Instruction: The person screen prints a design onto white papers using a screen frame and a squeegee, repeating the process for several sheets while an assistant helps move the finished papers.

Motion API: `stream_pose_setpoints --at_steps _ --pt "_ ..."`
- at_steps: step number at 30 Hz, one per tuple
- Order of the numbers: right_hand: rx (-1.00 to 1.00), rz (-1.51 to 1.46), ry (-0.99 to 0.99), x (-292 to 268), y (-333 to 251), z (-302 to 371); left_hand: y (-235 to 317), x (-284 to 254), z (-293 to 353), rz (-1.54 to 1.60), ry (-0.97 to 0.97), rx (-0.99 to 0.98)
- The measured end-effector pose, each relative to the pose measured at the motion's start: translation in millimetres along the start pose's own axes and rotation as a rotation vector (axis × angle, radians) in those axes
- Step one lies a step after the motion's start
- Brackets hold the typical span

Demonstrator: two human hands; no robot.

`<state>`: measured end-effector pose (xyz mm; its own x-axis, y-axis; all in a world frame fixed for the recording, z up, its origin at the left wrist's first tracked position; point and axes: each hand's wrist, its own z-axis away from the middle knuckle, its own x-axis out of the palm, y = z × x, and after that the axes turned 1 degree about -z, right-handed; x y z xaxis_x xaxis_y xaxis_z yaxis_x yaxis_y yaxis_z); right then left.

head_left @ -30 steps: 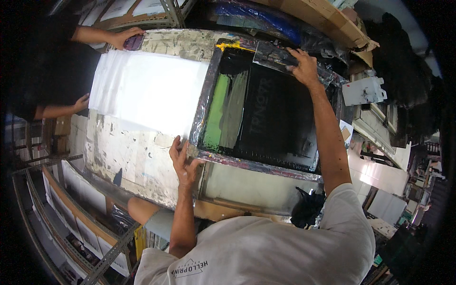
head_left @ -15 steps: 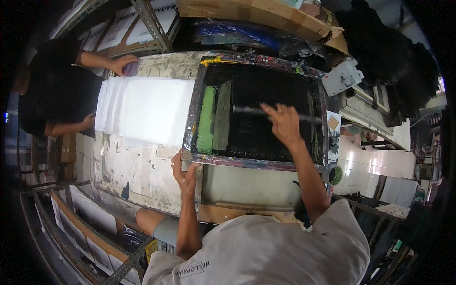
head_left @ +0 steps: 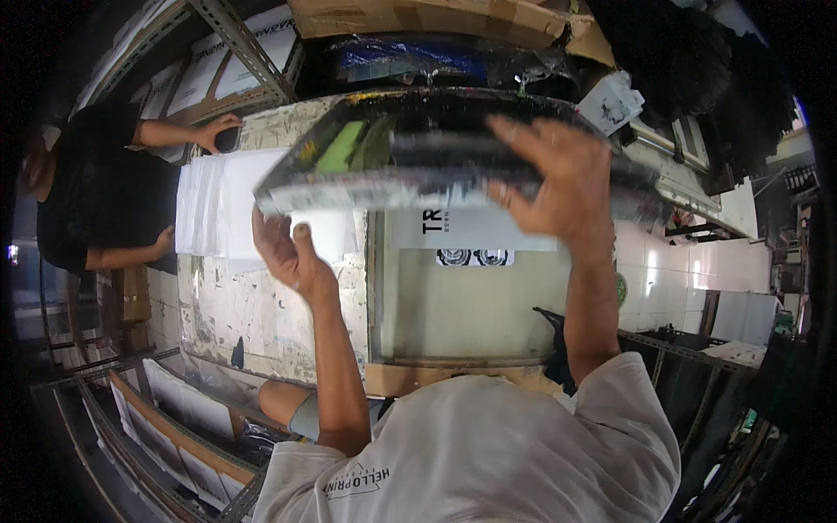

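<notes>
A dark screen-printing frame [head_left: 418,181] is tilted up, its near edge raised above the table. My left hand [head_left: 296,261] is at its near left corner, fingertips against the corner and thumb standing apart. Blurred by motion, my right hand [head_left: 562,179] grips the near edge right of the middle, thumb in front and fingers over the top. Green ink [head_left: 342,146] lies inside the frame at the left. Below the raised edge shows a white sheet [head_left: 514,228] with black lettering, partly hidden by the frame. Round black-and-white printed designs [head_left: 473,257] sit just nearer.
Loose white sheets [head_left: 205,205] lie on the paint-worn table [head_left: 270,314] at the left, beside a person in black [head_left: 113,192] whose one hand [head_left: 218,135] rests near a dark block. Shelf racks [head_left: 174,418] stand near left. A cardboard box [head_left: 418,17] lies behind the table.
The frame's near edge has risen, uncovering the printed sheet and round designs. My right hand has moved from over the mesh to the near edge; my left hand has shifted left and up.
</notes>
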<state>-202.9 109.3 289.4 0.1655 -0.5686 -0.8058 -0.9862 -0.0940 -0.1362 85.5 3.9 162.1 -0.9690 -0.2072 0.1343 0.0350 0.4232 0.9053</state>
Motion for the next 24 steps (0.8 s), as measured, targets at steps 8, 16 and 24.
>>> stream_pose_setpoints --at_steps 8,16,24 --pt "0.055 -0.102 0.036 -22.1 33.6 -93.7 -120.1 3.1 95.4 -0.864 -0.475 0.145" --pt "0.123 -0.165 -0.076 -27.9 38.1 -108.6 -137.9 7.5 117.3 -0.779 -0.531 -0.122" --pt "0.069 -0.070 0.026 -26.9 28.6 -107.6 -126.7 19.8 120.3 -0.971 -0.508 0.093"
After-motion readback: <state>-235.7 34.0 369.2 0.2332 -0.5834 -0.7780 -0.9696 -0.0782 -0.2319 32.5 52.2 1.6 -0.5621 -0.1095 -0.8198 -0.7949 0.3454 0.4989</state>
